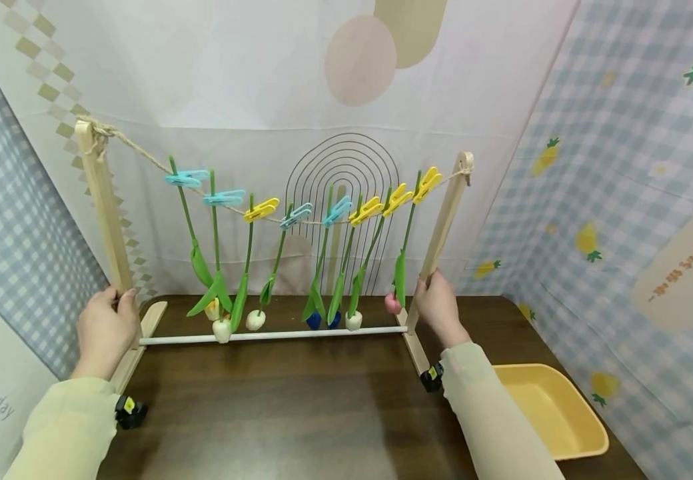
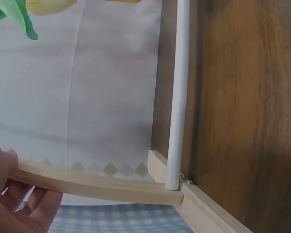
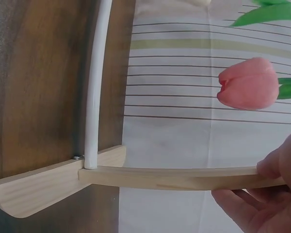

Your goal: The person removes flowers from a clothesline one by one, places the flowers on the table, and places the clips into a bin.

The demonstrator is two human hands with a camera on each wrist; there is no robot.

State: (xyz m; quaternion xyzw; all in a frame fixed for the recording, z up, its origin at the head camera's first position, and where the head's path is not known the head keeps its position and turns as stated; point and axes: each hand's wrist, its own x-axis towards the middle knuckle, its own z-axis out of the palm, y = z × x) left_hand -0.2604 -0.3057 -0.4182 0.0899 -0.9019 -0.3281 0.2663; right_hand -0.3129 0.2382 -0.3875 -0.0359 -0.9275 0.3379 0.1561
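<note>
A wooden drying rack stands on the table, its left post (image 1: pixel 106 220) and right post (image 1: pixel 446 220) joined low down by a white rod (image 1: pixel 298 335). My left hand (image 1: pixel 106 327) grips the left post near its lower part, thumb and fingers around it. On the other side my right hand (image 1: pixel 439 308) holds the right post between thumb and fingers. Twine (image 1: pixel 150 159) sags between the post tops. Blue clothespins (image 1: pixel 187 178) and yellow clothespins (image 1: pixel 261 210) hold several tulips upside down, including a white tulip (image 1: pixel 256 320), a blue tulip (image 1: pixel 314 320) and a pink tulip (image 3: pixel 250 83).
A yellow plastic basin (image 1: pixel 547 410) sits at the table's right side, partly behind my right sleeve. Printed cloth (image 1: pixel 232 80) hangs at the back, and checked cloth (image 1: pixel 598 133) closes in the right side. The brown tabletop (image 1: pixel 274 407) extends in front of the rack.
</note>
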